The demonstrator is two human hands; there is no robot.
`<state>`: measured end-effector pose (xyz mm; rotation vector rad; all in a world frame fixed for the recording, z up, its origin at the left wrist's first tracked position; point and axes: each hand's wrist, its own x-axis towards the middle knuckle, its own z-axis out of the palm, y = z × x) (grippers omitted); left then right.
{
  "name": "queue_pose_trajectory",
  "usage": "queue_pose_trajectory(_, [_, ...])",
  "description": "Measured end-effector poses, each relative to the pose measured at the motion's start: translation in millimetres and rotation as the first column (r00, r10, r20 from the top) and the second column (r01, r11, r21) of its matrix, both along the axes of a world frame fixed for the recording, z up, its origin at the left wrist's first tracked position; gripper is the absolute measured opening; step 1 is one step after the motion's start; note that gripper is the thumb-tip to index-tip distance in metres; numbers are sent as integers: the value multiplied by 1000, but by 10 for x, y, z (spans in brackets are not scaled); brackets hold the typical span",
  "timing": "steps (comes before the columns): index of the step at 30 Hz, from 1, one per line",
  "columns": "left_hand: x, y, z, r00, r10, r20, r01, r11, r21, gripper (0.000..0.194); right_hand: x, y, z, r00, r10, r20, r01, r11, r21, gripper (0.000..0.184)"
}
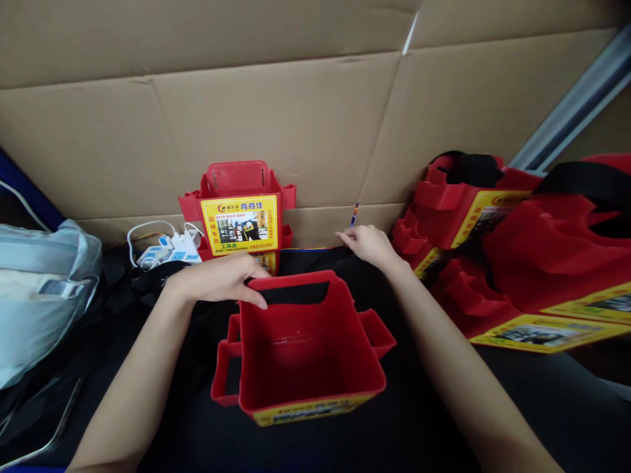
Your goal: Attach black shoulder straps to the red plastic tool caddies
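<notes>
My left hand [236, 276] is closed on the back rim of a red plastic tool box [305, 341], thumb inside and fingers behind. The box tilts its open top toward me, showing a bare inside, side pockets and a yellow label along its front. A black strap [296, 293] runs across the inside of its back wall. Beyond the box, my right hand [367, 244] is closed low near the cardboard, fingertips pressed together; what they hold, if anything, I cannot make out. A thin purple and orange pen-like stick [354, 215] rises just behind that hand.
Behind stand stacked red boxes [236, 180] with yellow labels; more red boxes [532, 249] with black straps fill the right. A power strip with plugs [172, 249], a pale bag [39, 295] and a phone-like device [39, 420] lie left. Cardboard [276, 125] walls the back.
</notes>
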<state>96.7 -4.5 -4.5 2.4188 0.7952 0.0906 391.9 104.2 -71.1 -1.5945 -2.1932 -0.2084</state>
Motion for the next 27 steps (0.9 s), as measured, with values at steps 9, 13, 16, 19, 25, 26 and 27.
queue_pose_trajectory(9, [23, -18, -2, 1000, -18, 4, 18, 1000, -3, 25, 257, 43, 165, 968, -210, -136, 224, 969, 104, 52])
queue_pose_trajectory(13, [79, -16, 28, 998, 27, 50, -30, 998, 55, 31, 49, 13, -2, 982, 186, -22, -187, 962, -198, 27])
queue_pose_trajectory(16, [-88, -71, 91, 974, 186, 133, -211, 953, 215, 38, -177, -41, -142, 921, 390, -22, -378, 875, -303, 27])
queue_pose_trajectory(19, [-463, -233, 4, 888, 460, -4, -436, 845, 310, 35, -301, -74, -256, 812, 578, -88, -562, 730, -390, 43])
queue_pose_trajectory(25, [-956, -666, -771, 528, 753, -393, -640, 657, 398, 29, -305, 6, -503, 739, 652, -169, -641, 604, -474, 22])
queue_pose_trajectory(26, [-949, -694, -865, 531, 753, -389, -661, 655, 367, 24, -290, 15, -523, 745, 644, -174, -638, 612, -467, 22])
queue_pose_trajectory(27, [-922, -702, -919, 548, 749, -373, -679, 659, 324, 19, -271, 14, -528, 751, 635, -179, -634, 620, -462, 21])
